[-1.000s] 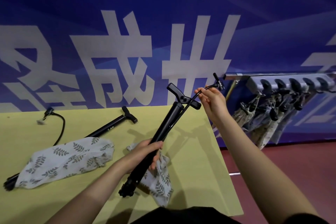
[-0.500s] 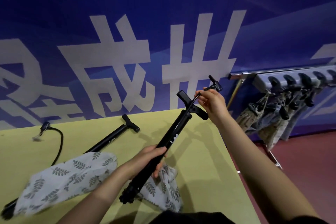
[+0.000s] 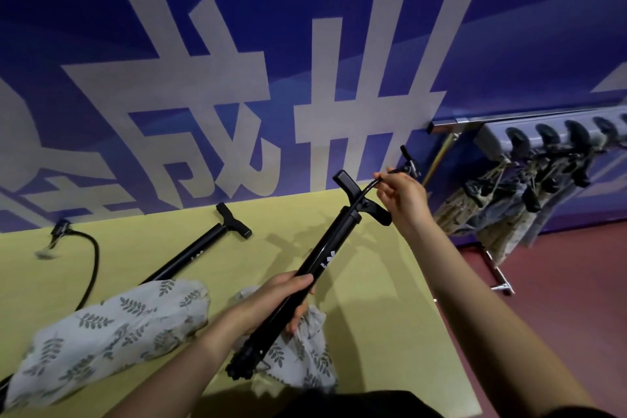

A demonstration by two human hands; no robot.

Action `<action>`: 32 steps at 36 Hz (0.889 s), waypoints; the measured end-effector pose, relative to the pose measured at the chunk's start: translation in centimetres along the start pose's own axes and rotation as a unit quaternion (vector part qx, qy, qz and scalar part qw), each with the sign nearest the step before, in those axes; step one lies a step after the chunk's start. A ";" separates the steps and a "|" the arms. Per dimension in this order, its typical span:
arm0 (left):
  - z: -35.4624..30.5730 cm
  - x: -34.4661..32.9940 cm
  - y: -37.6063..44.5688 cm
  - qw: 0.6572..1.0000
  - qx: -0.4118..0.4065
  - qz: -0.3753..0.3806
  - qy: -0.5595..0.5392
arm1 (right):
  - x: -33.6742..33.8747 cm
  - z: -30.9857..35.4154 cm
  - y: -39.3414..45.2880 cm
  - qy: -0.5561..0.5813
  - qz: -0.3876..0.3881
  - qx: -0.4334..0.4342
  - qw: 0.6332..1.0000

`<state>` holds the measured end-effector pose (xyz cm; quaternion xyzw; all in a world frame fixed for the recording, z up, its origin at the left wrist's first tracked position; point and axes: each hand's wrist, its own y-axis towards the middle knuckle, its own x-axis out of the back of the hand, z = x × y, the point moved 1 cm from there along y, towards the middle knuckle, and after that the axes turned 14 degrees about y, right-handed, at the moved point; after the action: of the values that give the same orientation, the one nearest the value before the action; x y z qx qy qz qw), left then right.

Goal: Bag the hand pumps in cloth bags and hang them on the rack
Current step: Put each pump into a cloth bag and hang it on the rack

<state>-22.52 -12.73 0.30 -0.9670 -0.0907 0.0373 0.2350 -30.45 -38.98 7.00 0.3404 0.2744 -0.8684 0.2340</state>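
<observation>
My left hand [image 3: 276, 299] grips the barrel of a black hand pump [image 3: 325, 254], held slanted above the yellow table [image 3: 373, 282]. My right hand [image 3: 403, 195] pinches the pump's thin black hose [image 3: 368, 185] near the T-handle, with the nozzle [image 3: 409, 161] sticking up beyond my fingers. A leaf-print cloth bag [image 3: 305, 353] lies crumpled under the pump's foot. A second pump [image 3: 196, 253] lies on the table, its lower part under another leaf-print bag [image 3: 105, 336]. The grey rack [image 3: 495, 136] at the right carries several bagged pumps [image 3: 502, 214].
A loose black hose [image 3: 93, 258] with a nozzle curls at the table's left. A blue banner wall [image 3: 305, 44] with large white characters stands right behind the table. Red floor [image 3: 559, 299] lies to the right, between the table edge and the rack's metal legs [image 3: 498, 276].
The view has shifted, so the rack sits further right and lower. My right hand has brought the hose end down closer to the pump's handle. My left hand keeps its grip on the barrel.
</observation>
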 end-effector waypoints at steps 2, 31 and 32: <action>-0.1 0.0 0.2 1.000 0.002 0.000 -0.004 | 0.1 0.1 0.1 0.003 -0.002 0.004 1.000; -0.9 -0.4 0.0 0.999 0.001 0.033 -0.017 | 1.7 1.6 -1.9 -0.404 0.193 -0.111 0.887; -0.8 -0.2 -0.2 0.999 0.000 0.038 -0.015 | 1.5 1.7 -2.2 -0.411 0.201 -0.112 0.882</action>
<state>-22.62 -12.95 1.14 -0.9691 -0.0570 0.0612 0.2321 -33.51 -38.77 7.64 -0.0283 0.1749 -0.8281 0.5318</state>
